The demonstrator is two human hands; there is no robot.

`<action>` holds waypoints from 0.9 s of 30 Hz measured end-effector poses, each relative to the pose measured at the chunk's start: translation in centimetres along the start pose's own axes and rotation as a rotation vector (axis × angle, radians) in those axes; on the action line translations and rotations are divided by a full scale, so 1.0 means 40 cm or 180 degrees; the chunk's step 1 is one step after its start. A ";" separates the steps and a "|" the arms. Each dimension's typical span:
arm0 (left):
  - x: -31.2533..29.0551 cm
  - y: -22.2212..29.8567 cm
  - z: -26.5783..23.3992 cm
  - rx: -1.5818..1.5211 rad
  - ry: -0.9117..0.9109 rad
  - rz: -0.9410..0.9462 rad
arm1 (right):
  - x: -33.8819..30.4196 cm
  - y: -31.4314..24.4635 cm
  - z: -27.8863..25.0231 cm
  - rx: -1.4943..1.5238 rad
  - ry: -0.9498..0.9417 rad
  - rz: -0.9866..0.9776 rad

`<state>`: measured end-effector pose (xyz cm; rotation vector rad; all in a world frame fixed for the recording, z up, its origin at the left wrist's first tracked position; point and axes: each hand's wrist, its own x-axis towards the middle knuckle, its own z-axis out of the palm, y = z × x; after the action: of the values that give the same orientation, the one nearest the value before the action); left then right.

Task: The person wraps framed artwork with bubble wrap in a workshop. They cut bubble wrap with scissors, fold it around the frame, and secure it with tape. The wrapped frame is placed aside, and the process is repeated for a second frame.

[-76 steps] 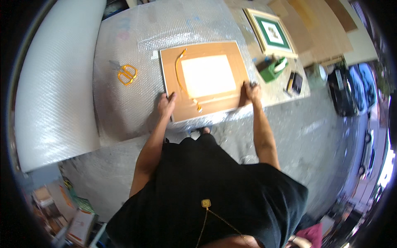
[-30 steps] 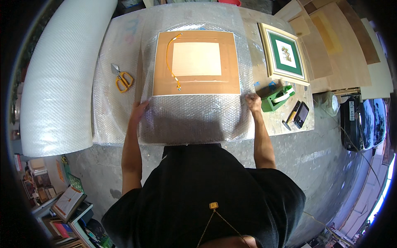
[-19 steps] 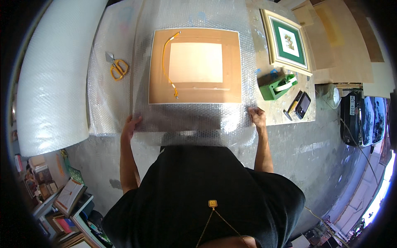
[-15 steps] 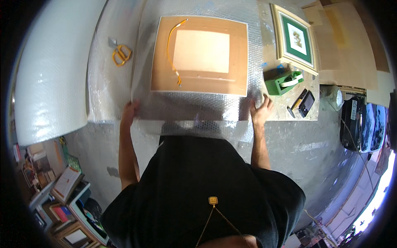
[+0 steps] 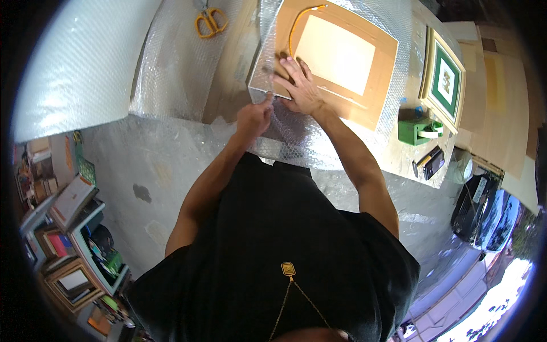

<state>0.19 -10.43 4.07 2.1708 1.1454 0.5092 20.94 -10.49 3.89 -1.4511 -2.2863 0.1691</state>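
A picture frame lies face down on bubble wrap (image 5: 296,132), its brown backing (image 5: 373,62) and a pale central panel (image 5: 336,54) facing up. My right hand (image 5: 302,91) rests on the lower left part of the backing, fingers spread, with bubble wrap under or beside the fingertips. By the frame's near left corner, my left hand (image 5: 255,118) has its fingers curled and pinches the edge of the wrap. Some bubble wrap lies over the frame's left border. A yellow hanging cord (image 5: 293,34) curves along the backing; its lower end is hidden near my right hand.
Orange-handled scissors (image 5: 211,24) lie at the far left beside a large bubble wrap roll (image 5: 80,62). On the right are a framed picture (image 5: 444,80) with a green mat, a green tape dispenser (image 5: 419,131) and a small dark device (image 5: 433,162). Stacked frames (image 5: 71,279) stand lower left.
Both hands have moved from the wrap's near corners to the frame's near left corner. Wrap now covers the frame's left border. The view has turned and shifted left.
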 end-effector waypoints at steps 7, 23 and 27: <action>-0.063 -0.005 0.034 0.1303 -0.0198 -0.0151 | 0.021 0.027 0.010 0.0285 -0.0173 -0.0716; -0.468 -0.033 -0.014 0.1414 0.2197 -0.0555 | 0.060 0.032 0.061 0.0468 0.0960 -0.0795; -0.428 -0.112 -0.006 0.0587 0.1593 -0.0577 | 0.059 0.033 0.073 0.0428 0.0859 -0.0733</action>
<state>-11.99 -22.70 0.38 2.1215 1.6955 0.9304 19.97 -7.43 1.51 -1.0638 -2.1535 0.0526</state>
